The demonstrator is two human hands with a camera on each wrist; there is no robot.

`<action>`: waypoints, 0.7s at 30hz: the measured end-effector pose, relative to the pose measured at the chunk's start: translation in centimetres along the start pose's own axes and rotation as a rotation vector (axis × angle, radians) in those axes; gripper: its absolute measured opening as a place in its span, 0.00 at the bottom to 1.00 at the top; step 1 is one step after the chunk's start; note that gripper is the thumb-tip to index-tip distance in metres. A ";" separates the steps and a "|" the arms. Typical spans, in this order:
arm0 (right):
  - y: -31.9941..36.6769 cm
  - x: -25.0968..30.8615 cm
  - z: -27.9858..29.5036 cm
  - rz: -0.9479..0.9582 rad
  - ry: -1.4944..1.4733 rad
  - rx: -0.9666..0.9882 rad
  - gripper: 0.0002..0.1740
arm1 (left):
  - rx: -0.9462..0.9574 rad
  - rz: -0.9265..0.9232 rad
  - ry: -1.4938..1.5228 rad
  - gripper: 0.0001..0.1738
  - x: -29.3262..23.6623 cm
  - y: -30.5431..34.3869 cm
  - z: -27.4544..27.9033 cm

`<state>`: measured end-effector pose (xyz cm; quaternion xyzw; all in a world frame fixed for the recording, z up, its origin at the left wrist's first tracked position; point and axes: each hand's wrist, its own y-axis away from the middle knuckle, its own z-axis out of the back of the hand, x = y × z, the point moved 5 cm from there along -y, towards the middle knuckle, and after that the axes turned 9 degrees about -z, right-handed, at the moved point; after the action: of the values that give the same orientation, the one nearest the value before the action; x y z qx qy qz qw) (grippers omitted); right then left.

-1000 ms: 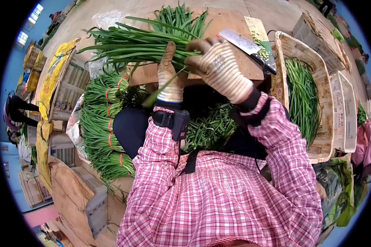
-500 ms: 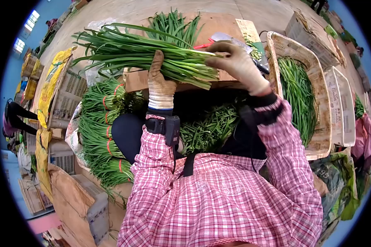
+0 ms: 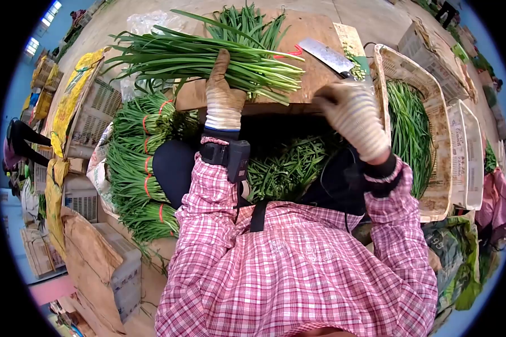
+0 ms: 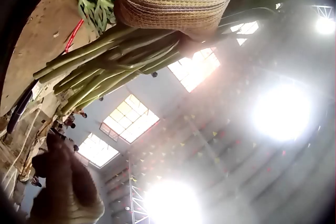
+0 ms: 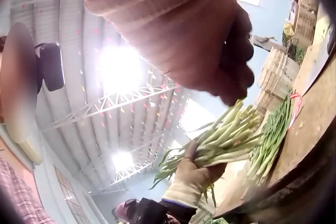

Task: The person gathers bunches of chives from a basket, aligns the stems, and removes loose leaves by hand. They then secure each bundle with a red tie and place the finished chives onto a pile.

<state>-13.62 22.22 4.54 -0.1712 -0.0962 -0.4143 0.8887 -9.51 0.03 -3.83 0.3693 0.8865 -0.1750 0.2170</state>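
the left hand (image 3: 225, 104) grasps the green bundle (image 3: 253, 64) near mid-length, over the near left part of the table (image 3: 316, 28). the right hand (image 3: 355, 115) is curled, right of the stalk ends (image 3: 287, 78); whether it pinches anything cannot be told. hold firmly without crushing; keep ends level.

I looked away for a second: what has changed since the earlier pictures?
The right hand has left the stalk ends of the green bunch and moved right and toward the body. The left hand still grips the bunch; the knife still lies on the board.
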 end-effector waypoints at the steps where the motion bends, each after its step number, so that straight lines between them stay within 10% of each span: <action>1: -0.4 0.2 -2.1 -0.044 -0.302 0.047 0.16 | -0.024 -0.008 -0.013 0.22 0.1 0.4 -0.3; 8: -2.1 1.8 -6.9 -0.240 -0.195 -0.153 0.16 | -0.127 0.106 0.170 0.21 2.5 0.3 0.0; 12: -2.5 2.9 -6.6 -0.153 -0.143 -0.234 0.14 | 0.020 -0.089 -0.314 0.35 3.2 -1.1 3.2; 16: -2.5 0.4 -6.3 -0.163 0.044 -0.230 0.12 | -0.075 -0.013 -0.038 0.19 -0.1 -0.7 1.0; 18: -2.1 -2.2 -5.7 -0.283 0.252 -0.065 0.09 | -0.313 -0.021 -0.009 0.19 -3.1 0.2 -1.4; 19: -1.8 -5.4 -7.0 -0.322 0.394 0.135 0.11 | 0.033 -0.395 -0.668 0.21 -4.2 -1.2 1.7; 21: -0.7 -8.6 -8.1 -0.336 0.536 0.354 0.12 | -0.124 -0.110 -0.241 0.31 -5.1 -2.8 3.7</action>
<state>-19.39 24.78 -5.47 0.1182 0.0430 -0.5615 0.8179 -7.32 -6.53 -3.90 0.2823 0.8820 -0.1744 0.3346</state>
